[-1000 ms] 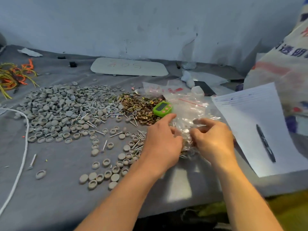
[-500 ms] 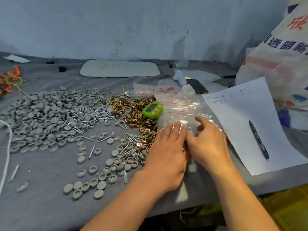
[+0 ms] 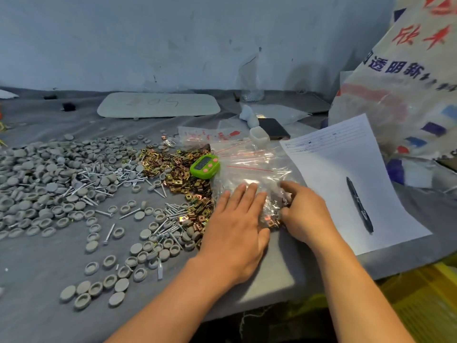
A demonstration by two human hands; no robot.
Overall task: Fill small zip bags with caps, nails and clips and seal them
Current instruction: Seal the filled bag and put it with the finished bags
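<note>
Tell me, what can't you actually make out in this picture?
All in the head view:
1. Filled zip bag: whether it is sealed is hidden under the pressing left hand and the gripping right hand.
2. Green timer: digits too small to read.
3. Paper sheet: writing too small and blurred.
4. Printed sack: cut off by the right edge.

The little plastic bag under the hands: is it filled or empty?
Filled. Brassy clips show through the small zip bag between the left hand, pressing flat on it, and the right hand.
</note>
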